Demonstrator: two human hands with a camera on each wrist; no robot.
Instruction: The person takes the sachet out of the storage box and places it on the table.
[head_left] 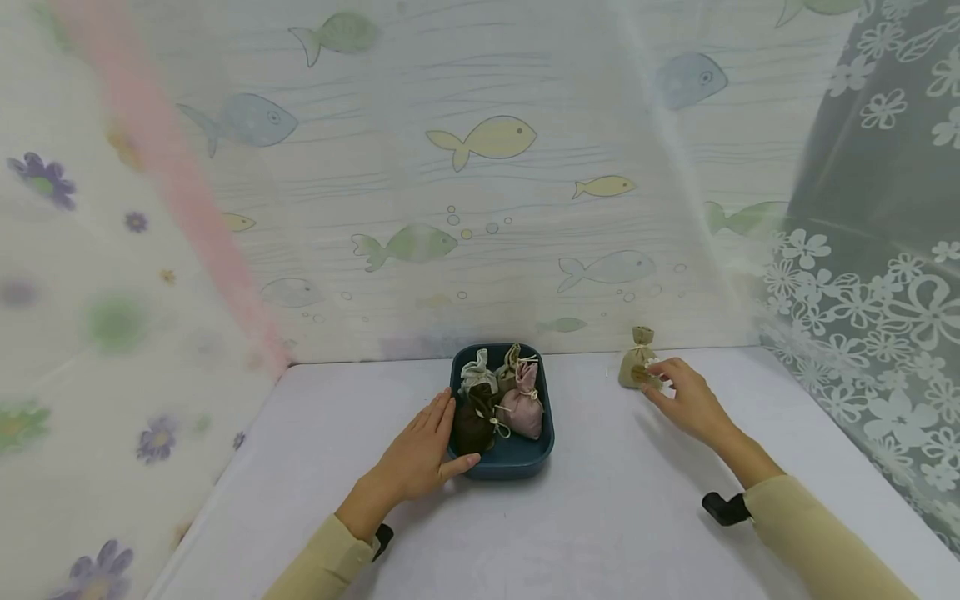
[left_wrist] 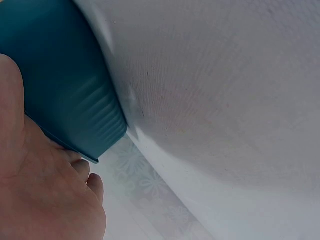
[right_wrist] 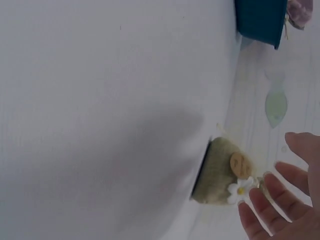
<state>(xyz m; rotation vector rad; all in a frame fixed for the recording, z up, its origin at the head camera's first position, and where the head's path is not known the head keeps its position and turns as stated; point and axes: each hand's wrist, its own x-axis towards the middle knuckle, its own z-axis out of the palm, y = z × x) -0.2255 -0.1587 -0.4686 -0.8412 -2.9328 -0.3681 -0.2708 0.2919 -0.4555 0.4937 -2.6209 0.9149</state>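
Note:
A dark blue plastic tub [head_left: 504,469] holds several small drawstring pouches: a dark brown pouch [head_left: 472,429], a pink pouch [head_left: 522,412], a pale grey-green pouch [head_left: 477,371] and an olive one [head_left: 508,375] behind. My left hand [head_left: 416,454] rests along the tub's left side with straight fingers, its thumb by the near rim. Off to the right, a beige pouch [head_left: 637,362] stands upright on the table. It bears a round wooden disc [right_wrist: 241,165] and a white flower [right_wrist: 241,190]. My right hand [head_left: 690,402] is beside this pouch, fingers spread and loosely bent, not gripping it.
A white cloth covers the table [head_left: 600,533]. Behind its far edge hangs a fish-printed curtain [head_left: 480,208]. Flower-patterned sheets [head_left: 97,333] hang on the left, and a lace-like sheet [head_left: 900,333] is on the right.

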